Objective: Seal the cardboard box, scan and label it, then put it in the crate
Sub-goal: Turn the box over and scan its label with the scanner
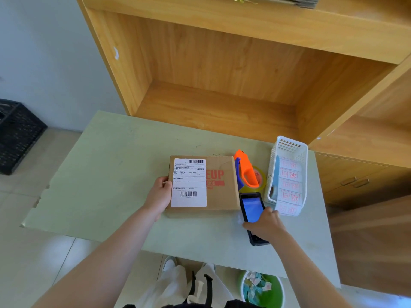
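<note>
— On the table (115, 165), where is the box (220, 190)?
— Flat in the middle. The left hand (158, 197) grips its left edge, by the label (189, 182).
— And right of the box?
— The right hand (265, 223) holds the scanner (252, 210), fingers curled round it.

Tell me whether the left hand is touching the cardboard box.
Touching. The head view shows the left hand against the cardboard box at its left edge, thumb lying on the top by the white shipping label.
</note>
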